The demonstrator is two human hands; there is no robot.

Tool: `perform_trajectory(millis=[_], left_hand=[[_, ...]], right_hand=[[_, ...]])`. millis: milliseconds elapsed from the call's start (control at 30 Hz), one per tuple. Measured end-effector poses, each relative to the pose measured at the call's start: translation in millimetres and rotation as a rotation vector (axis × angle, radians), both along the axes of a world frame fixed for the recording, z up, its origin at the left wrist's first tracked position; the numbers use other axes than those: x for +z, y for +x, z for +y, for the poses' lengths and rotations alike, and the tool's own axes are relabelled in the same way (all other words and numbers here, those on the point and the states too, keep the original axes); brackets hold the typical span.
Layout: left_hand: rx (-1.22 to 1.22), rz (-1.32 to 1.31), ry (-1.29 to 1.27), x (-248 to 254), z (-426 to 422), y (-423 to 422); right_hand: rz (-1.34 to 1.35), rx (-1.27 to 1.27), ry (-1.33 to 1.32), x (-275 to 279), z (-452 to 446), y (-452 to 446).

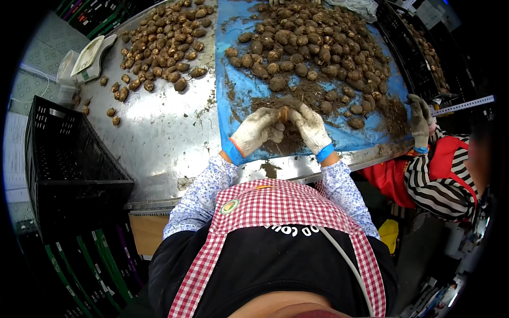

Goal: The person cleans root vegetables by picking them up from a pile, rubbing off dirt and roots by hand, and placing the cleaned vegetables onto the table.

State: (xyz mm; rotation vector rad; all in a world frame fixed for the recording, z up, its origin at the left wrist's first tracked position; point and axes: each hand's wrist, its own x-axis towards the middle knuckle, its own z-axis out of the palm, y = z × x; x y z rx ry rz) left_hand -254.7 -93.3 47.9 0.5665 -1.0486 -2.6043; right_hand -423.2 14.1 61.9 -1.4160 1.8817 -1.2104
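Note:
A small brown taro corm (284,114) is between my two gloved hands, above the near part of the blue sheet (229,119). My left hand (259,130), in a soiled white glove, has its fingers curled and grips the corm from the left. From the other side my right hand (310,127), gloved likewise, closes on it with thumb and fingers. Beyond my hands a big heap of soil-covered taro corms (318,45) covers the sheet. Loose dirt and root fibres (302,95) lie just past my fingers. Cleaner-looking corms (164,42) are spread on the bare metal table (159,122) at left.
At left stand a black crate (79,183) and a scale (93,58) beside a clear plastic tub (67,74). Black crates (419,58) line the right side, one with corms. A co-worker's gloved hand (419,116) rests by the table's right edge. Clear plastic (360,7) lies at the far edge.

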Motion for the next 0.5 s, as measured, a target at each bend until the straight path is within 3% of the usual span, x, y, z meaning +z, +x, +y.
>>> perform_trajectory(millis=[100, 200, 333, 467, 500], left_hand=[[0.052, 0.069, 0.297, -16.7, 1.3, 0.0], [0.126, 0.054, 0.26, -12.3, 8.7, -1.3], [0.165, -0.134, -0.069, -7.0, 18.3, -5.6], [0.08, -0.365, -0.468, -1.8, 27.7, -2.9], [-0.053, -0.395, -0.571, 14.7, 24.2, 1.0]], right_hand=[[0.165, -0.042, -0.069, 9.9, -7.3, 7.6], [0.34, 0.037, -0.053, 16.7, -13.1, 11.5], [0.478, -0.003, 0.053, 8.5, -21.8, 10.8], [0.501, -0.115, 0.234, -11.2, -32.8, -2.1], [0.512, -0.129, 0.304, -22.8, -35.2, -13.0]])
